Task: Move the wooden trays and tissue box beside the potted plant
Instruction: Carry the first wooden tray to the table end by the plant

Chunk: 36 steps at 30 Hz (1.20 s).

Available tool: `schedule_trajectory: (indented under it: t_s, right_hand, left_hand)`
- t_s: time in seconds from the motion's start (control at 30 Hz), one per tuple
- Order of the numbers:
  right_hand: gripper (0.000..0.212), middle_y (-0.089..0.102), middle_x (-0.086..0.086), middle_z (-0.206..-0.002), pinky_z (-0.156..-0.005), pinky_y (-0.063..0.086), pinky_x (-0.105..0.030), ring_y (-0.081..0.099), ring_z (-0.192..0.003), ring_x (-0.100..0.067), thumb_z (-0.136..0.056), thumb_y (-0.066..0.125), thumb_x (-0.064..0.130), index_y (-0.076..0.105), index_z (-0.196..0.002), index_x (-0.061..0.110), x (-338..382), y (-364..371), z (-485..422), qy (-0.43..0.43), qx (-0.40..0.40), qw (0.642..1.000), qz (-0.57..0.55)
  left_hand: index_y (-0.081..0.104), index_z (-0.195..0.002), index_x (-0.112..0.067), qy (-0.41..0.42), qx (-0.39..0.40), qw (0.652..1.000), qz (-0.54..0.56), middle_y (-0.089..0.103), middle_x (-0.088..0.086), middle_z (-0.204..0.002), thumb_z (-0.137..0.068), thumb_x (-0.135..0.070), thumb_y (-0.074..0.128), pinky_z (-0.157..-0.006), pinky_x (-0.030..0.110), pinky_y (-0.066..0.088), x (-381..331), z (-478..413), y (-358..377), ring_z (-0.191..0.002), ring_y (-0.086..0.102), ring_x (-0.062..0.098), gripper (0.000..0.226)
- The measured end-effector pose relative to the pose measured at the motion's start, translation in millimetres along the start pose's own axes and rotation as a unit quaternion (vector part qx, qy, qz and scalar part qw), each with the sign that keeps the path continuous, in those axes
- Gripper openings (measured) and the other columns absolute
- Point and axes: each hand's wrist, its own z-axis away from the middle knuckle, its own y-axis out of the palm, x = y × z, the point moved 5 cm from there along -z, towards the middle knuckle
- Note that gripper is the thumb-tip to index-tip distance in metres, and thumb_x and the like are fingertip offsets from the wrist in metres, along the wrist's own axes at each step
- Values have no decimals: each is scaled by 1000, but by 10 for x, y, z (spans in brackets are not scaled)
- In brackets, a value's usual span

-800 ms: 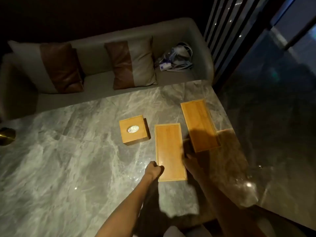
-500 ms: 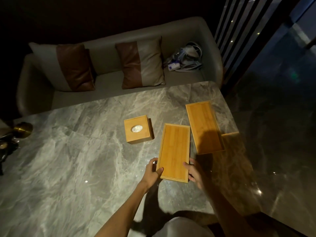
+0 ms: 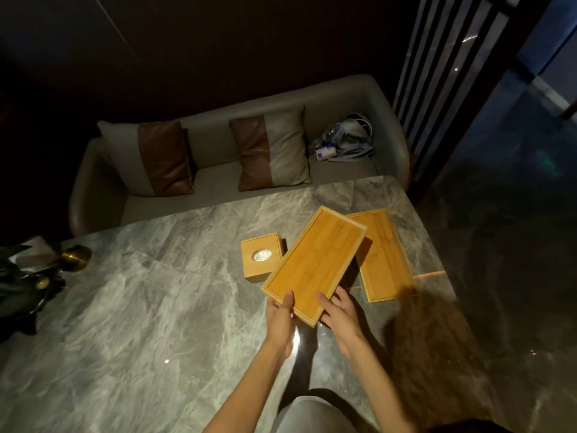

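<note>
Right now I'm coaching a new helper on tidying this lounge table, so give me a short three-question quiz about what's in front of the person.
1. True or false: the lifted tray is held by both the left hand and the right hand.
2. Which item lies flat at the right of the table? A) the tissue box B) the second tray C) a cushion
3. Fill in: the potted plant stands at the table's far ____ edge.

Key: 1 true; 2 B; 3 left.
</note>
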Motion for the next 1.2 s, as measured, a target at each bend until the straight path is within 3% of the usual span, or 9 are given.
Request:
schedule_trajectory:
  t_s: [0.13, 0.23, 0.37, 0.5, 0.67, 0.8, 0.93, 1.03, 1.2]
  right_hand:
    - [76, 46, -11, -151, -101, 54, -43, 62, -122, -23, -84, 64, 56, 33, -150, 33, 316, -39, -22, -22, 107, 994, 23]
    - [75, 37, -15, -157, -105, 45, -50, 50, -133, -30, -89, 49, 61, 33, -152, 26, 699, -119, -236, -20, 82, 995, -62]
    - [68, 58, -10, -142, -109, 44, -54, 62, -123, -28, -82, 52, 69, 48, -141, 35, 926, 464, -299, -2, 178, 979, 102]
    - [47, 72, -3, -123, -85, 61, -44, 72, -109, -20, -82, 69, 53, 67, -124, 33, 702, 1540, -27, 0, 300, 912, 280]
    - [35, 77, -9, -105, -67, 63, -32, 74, -89, -19, -89, 69, 21, 66, -122, 9, 231, 2508, 236, -18, 274, 913, 302]
    - [33, 76, -16, -108, -65, 63, -30, 75, -89, -22, -92, 64, 16, 64, -123, 4, -395, 3235, 485, -19, 218, 966, 136]
    - [34, 73, -13, -105, -62, 63, -31, 72, -83, -22, -96, 58, 14, 59, -130, 10, -1351, 4111, 844, -28, 129, 991, 33]
    - [40, 68, -17, -120, -78, 59, -37, 70, -94, -27, -97, 58, 16, 54, -137, 11, -1940, 4550, 1074, -3, 104, 994, 29]
    - [34, 76, -7, -114, -74, 61, -38, 75, -99, -25, -96, 54, 42, 64, -121, 22, -2449, 4880, 1263, 87, 243, 947, 191]
  left_hand:
    - [46, -135, -15, 69, 0, 995, -66, 63, 9, -129, -103, -17, 43, -103, 48, 49, -571, -74, -379, -115, 63, 25, 32]
    - [54, -122, -19, 96, -1, 990, -99, 67, 7, -123, -101, -15, 47, -91, 35, 56, -947, -47, -985, -106, 68, 19, 22]
    - [61, -114, -17, 115, -8, 987, -115, 71, 10, -115, -99, -9, 48, -78, 23, 57, -1352, 179, -1899, -98, 70, 18, 21]
    - [57, -125, -6, 105, 5, 986, -133, 69, 15, -122, -100, -10, 46, -100, 40, 49, -1655, 441, -2690, -107, 67, 25, 28]
    - [63, -123, -7, 92, 26, 995, 17, 74, 20, -112, -97, -42, 48, -77, 39, 63, -2058, 688, -3692, -92, 75, 26, 46]
    - [53, -134, -10, 143, 7, 960, 239, 64, 21, -131, -91, -65, 39, -105, 55, 44, -2149, 701, -4248, -124, 60, 36, 71]
    - [52, -135, -12, 143, -40, 975, 165, 66, 16, -129, -94, -56, 46, -106, 56, 47, -1840, 727, -4382, -120, 63, 32, 60]
    - [48, -139, -15, 158, -135, 975, 85, 68, 7, -126, -97, -32, 56, -99, 43, 54, -1784, 847, -4757, -115, 67, 23, 46]
    - [57, -135, -10, 150, -221, 963, 39, 70, 10, -124, -98, -14, 56, -103, 47, 52, -1756, 1077, -5751, -113, 68, 26, 37]
